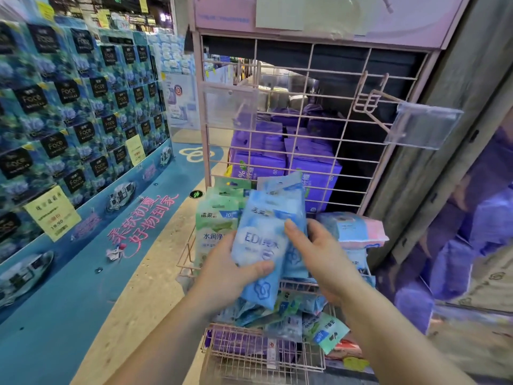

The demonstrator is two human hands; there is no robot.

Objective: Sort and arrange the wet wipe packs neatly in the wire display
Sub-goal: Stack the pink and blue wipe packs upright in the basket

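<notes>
A pink wire display (327, 151) stands in front of me with basket shelves. My left hand (224, 270) grips a light blue wet wipe pack (261, 234) from the left, thumb across its lower front. My right hand (316, 254) holds the same blue packs from the right, fingers on the upper edge. Green wet wipe packs (215, 226) stand upright in the basket just left of the blue pack. A blue and pink pack (354, 230) lies flat to the right. Several loose blue and green packs (291, 318) lie jumbled in the lower basket.
Purple boxed packs (277, 159) sit behind the wire grid. Clear price tag holders (423, 126) hang from hooks on the grid. A wall of blue tissue packs (69, 107) lines the left, above a blue floor strip. A grey pillar (433, 162) stands at the right.
</notes>
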